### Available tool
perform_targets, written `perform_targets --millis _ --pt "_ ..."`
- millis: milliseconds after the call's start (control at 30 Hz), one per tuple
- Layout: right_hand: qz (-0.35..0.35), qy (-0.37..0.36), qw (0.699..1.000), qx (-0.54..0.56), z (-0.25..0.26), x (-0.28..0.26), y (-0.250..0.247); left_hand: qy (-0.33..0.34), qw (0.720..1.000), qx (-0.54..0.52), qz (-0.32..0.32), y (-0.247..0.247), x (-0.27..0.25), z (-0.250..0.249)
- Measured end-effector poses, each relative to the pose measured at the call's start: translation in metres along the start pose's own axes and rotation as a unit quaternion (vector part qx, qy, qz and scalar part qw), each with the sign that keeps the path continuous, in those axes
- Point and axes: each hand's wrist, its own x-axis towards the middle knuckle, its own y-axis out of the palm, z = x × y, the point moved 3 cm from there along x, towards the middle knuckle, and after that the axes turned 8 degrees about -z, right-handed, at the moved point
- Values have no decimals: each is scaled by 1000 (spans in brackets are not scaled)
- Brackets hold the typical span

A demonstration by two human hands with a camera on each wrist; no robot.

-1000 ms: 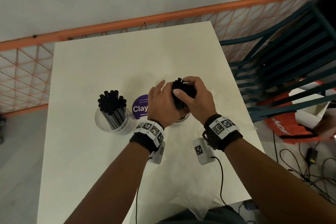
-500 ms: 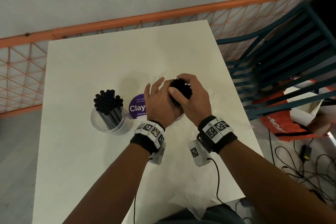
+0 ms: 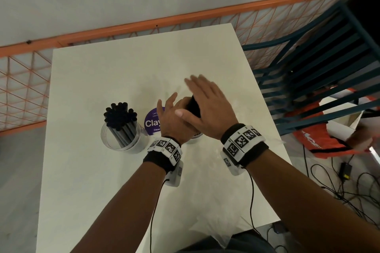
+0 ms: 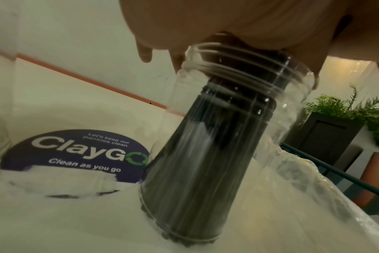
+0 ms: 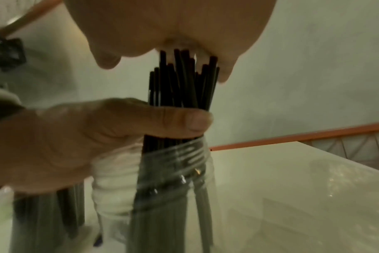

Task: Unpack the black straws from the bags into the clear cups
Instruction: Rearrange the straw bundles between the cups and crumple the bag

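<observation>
A bundle of black straws (image 3: 194, 107) stands in a clear cup (image 3: 194, 136) at the table's middle, mostly hidden by my hands. My left hand (image 3: 172, 121) holds the bundle just above the cup's rim; in the right wrist view its thumb (image 5: 180, 119) wraps the straws (image 5: 182, 82). My right hand (image 3: 207, 107) lies flat with fingers straight, its palm (image 5: 162, 25) on the straw tops. The left wrist view shows straws filling the cup (image 4: 206, 154). A second clear cup (image 3: 121, 133) with black straws stands to the left.
A round purple sticker (image 3: 152, 123) lies between the cups. Crumpled clear plastic bags lie at the table's near edge (image 3: 216, 228) and by the right edge (image 4: 314, 188). An orange fence (image 3: 185, 16) runs behind the white table (image 3: 102, 191); a blue chair (image 3: 318, 68) stands to the right.
My right hand has let go of the bundle's top and spread flat over it. My left hand stays beside the straws, and the view has shifted a little.
</observation>
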Motion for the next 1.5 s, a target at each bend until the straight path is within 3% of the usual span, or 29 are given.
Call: perform_targets --millis 67,267,400,667,833,1000,1133,1200,1366,1500 --pt "32 11 999 2 -3 3 5 -4 1000 13 17 1 1 -2" --pt "-23 21 997 70 -3 7 8 -4 1000 -3 -21 -9 3 -12" --pt "-45 32 998 22 -1 5 10 6 999 -7 -42 -8 1 -9" --pt "-25 17 998 50 -7 5 11 -17 1000 -7 -3 -8 3 -9" --pt "-86 104 978 158 -19 2 -4 -33 999 9 -7 -10 7 -13" --pt "-131 227 927 268 -39 -8 -12 -31 999 -10 -30 -9 6 -16" --pt "-22 114 982 148 -25 -6 -6 -25 1000 12 -14 -11 7 -17" --pt "16 81 993 89 -18 -6 2 -14 999 31 1 -10 6 -16" --pt "-8 83 995 62 -15 -5 1 -17 999 32 10 -12 6 -13" --pt "-47 107 987 107 -24 -6 -13 -33 999 -7 -20 -15 6 -13"
